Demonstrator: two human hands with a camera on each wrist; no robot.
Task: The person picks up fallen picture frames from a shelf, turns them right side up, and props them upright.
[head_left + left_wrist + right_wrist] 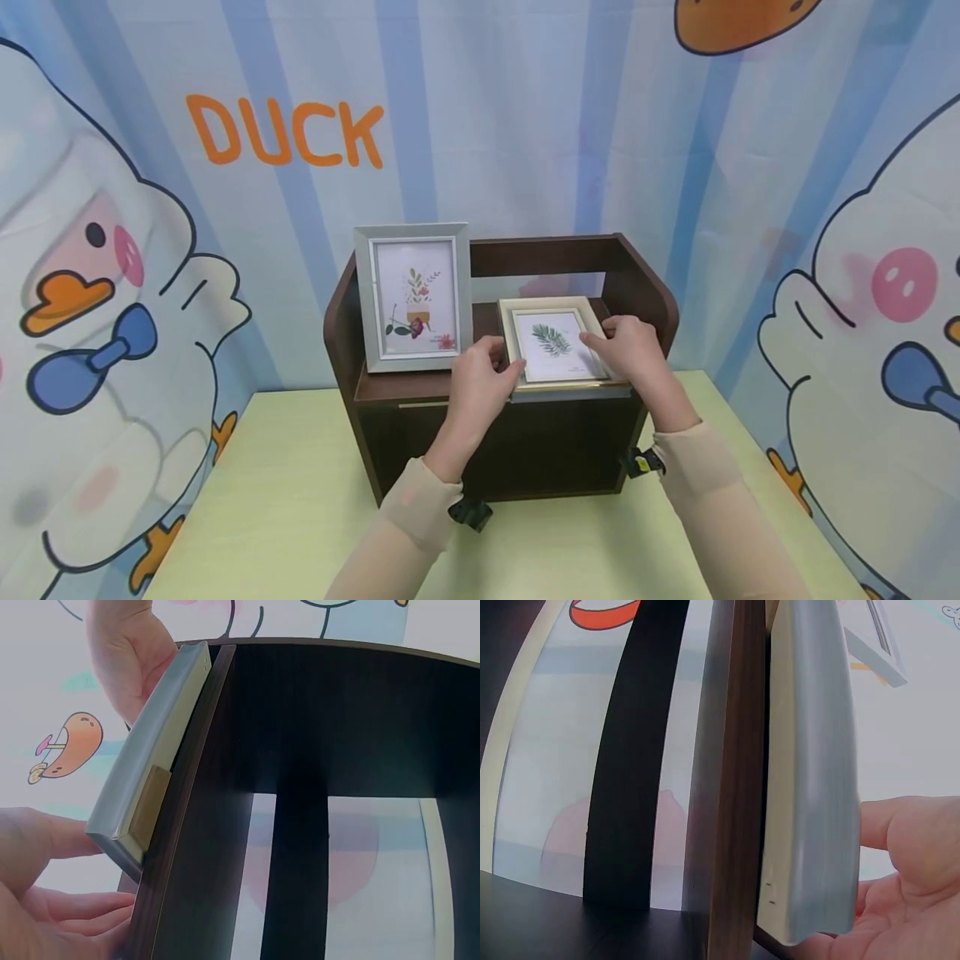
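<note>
head view: a dark brown shelf unit [637, 287] stands on a pale yellow-green surface [281, 475], in front of a striped curtain [510, 125] printed with ducks. leaf-print frame [553, 337] lies face up on the unit's middle board, at the right, near edge at the board's front. left grip [482, 379], a bare hand, is bent in around the frame's left side, thumb at the near left corner. right grip [637, 350], also bare, is bent in at the right side, thumb over the border. fingers of both are drawn close; the one frame sits between them. silver frame [416, 292], with a plant picture, leans upright on the same board, just left of the left grip.

left wrist view: thumb touches the frame's near edge, other fingers curl below; their exact contact is hard to make out, probably partly on the board. a small brown patch shows on the frame's side.

right wrist view: thumb and fingers close about the frame's outer end. a corner of the silver frame shows beyond.
</note>
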